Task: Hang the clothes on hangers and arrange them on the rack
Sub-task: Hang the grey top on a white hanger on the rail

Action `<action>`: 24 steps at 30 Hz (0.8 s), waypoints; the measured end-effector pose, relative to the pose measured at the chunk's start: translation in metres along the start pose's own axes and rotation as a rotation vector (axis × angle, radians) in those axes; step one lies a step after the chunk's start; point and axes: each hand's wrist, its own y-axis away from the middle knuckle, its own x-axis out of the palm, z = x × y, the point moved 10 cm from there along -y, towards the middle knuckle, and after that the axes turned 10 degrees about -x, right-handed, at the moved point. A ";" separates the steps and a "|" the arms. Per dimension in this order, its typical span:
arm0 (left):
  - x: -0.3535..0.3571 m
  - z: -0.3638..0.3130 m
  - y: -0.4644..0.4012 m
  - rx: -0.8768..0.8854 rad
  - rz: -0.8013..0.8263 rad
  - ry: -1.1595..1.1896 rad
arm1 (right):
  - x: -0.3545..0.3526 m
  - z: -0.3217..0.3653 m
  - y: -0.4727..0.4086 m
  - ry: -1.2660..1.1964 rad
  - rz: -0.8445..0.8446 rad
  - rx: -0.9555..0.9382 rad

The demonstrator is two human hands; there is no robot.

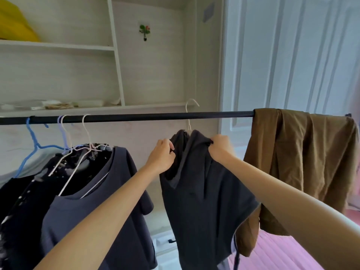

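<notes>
A dark grey shirt (202, 191) hangs below the black rack bar (148, 116), with a white wire hanger (188, 114) inside its neck. The hanger's hook rises behind the bar. My left hand (162, 155) pinches the shirt's left shoulder. The right shoulder is gripped in my right hand (221, 148). To the left, a navy T-shirt (93, 211) and black patterned clothes (25, 201) hang on white, lilac and blue hangers. A brown garment (303, 152) is draped over the bar's right end without a hanger.
White wardrobe shelves (58, 47) stand behind the rack, with a yellow bundle (13, 22) on the top one. A small wall hook (144, 32) is on the back panel. A white door (292, 55) is at right, and pink bedding (272, 250) lies below.
</notes>
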 end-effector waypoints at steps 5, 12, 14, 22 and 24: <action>-0.010 0.033 -0.003 -0.085 0.034 -0.008 | 0.023 0.023 -0.021 0.032 0.080 -0.097; -0.025 0.088 -0.001 -0.202 0.119 -0.082 | 0.082 0.041 -0.011 0.091 0.355 -0.371; -0.022 0.093 0.002 -0.208 0.177 -0.085 | 0.078 0.044 -0.012 0.095 0.359 -0.437; -0.035 0.056 0.024 -0.152 0.345 0.158 | 0.027 0.053 -0.017 -0.127 0.069 -0.396; -0.044 0.047 0.030 -0.115 0.351 0.177 | 0.020 0.050 -0.016 -0.213 0.016 -0.306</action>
